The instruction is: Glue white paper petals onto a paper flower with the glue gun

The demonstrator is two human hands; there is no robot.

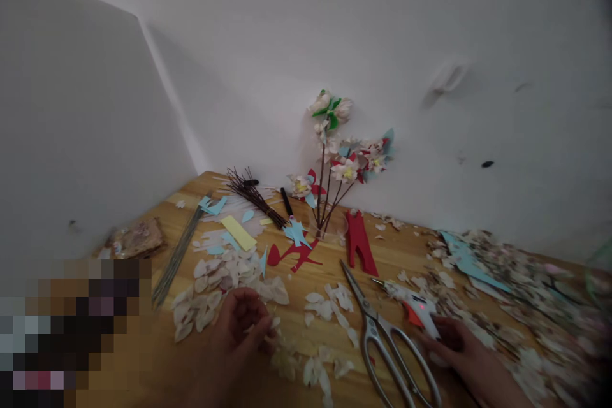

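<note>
Far left on the table [201, 186], a bundle of thin wires [178, 255] runs lengthwise away from the person, well clear of both hands. Next along, a heap of pale petals [215, 280] fans out, and the left hand [243, 322] sits right at its near edge, fingers curled inward over something small. It looks like a petal pinched there, though the blur makes that hard to confirm. More loose petals lie just beyond its fingertips, so this hand is the nearer one to the pile.

Centre now: scissors [382, 338] lie closed on the wood, long axis running from the blade tip up near the red paper cutouts [358, 242] down to the handles at the bottom edge, between the two hands and touched by neither.

Behind them, a vase of paper flowers [335, 166] stands against the wall.

On to the right: the right hand [454, 350] is wrapped around the handle of a glue gun [414, 306], nozzle pointing up and left toward the centre. The hands are well apart, each on its own thing. Paper scraps [502, 280] litter the far right.
</note>
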